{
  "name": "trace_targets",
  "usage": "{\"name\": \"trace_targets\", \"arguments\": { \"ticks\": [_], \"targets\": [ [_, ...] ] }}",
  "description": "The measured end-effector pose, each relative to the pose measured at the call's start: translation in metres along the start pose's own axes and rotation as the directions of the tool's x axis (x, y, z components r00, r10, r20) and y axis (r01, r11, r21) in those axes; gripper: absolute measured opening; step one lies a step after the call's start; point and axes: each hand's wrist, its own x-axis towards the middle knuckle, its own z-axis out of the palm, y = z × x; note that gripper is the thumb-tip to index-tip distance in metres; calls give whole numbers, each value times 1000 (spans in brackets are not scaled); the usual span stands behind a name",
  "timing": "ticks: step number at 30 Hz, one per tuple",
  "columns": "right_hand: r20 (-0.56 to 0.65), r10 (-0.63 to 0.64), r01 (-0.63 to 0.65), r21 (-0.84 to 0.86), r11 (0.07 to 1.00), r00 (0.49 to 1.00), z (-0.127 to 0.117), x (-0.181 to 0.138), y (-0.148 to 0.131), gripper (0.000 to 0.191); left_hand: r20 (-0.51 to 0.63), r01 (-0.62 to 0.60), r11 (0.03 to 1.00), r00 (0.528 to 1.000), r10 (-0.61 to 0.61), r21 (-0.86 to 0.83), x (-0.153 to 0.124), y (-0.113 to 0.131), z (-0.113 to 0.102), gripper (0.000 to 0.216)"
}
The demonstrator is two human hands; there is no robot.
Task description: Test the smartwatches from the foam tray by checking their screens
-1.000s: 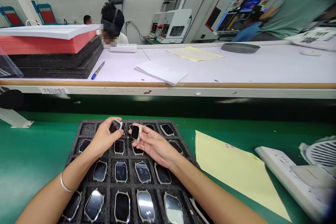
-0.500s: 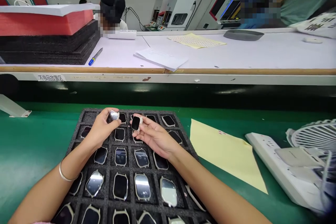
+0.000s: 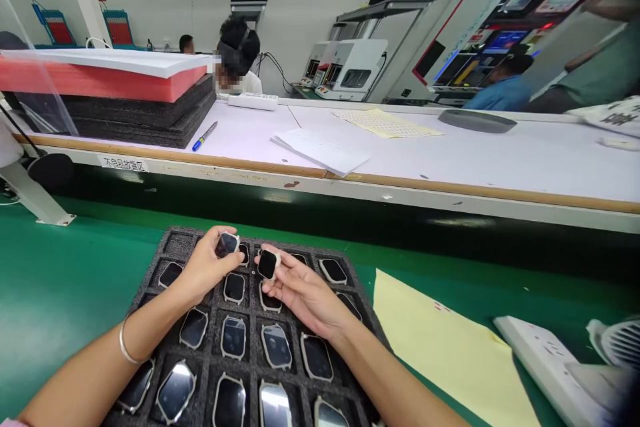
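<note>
A black foam tray [image 3: 173,240] lies on the green mat in front of me, its pockets filled with several smartwatch cases with dark screens. My left hand [image 3: 203,267] is closed round one watch case [image 3: 226,244], pinched between thumb and fingers above the tray's far rows. Beside it, my right hand [image 3: 300,290] grips a second watch case [image 3: 268,264] at its fingertips, screen facing up. The two cases are held close together, a little apart. A bangle sits on my left wrist.
A yellow sheet [image 3: 450,353] lies right of the tray, with a white power strip [image 3: 545,363] and a fan beyond. Across the raised white bench [image 3: 450,147] are papers, a blue pen [image 3: 205,136], stacked foam [image 3: 125,100], and other people at work.
Both hands keep their watch cases above the tray's far rows; the left case has turned so its screen shows again. The camera view has tilted up and shifted.
</note>
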Motion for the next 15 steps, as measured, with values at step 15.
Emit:
{"name": "trace_targets", "arguments": {
  "ticks": [15],
  "targets": [
    [92, -66, 65, 9, 998, 994, 0, 14, -10, 47, 71, 71, 975, 996, -57, -209, -3, 3, -4, 67]
  ]
}}
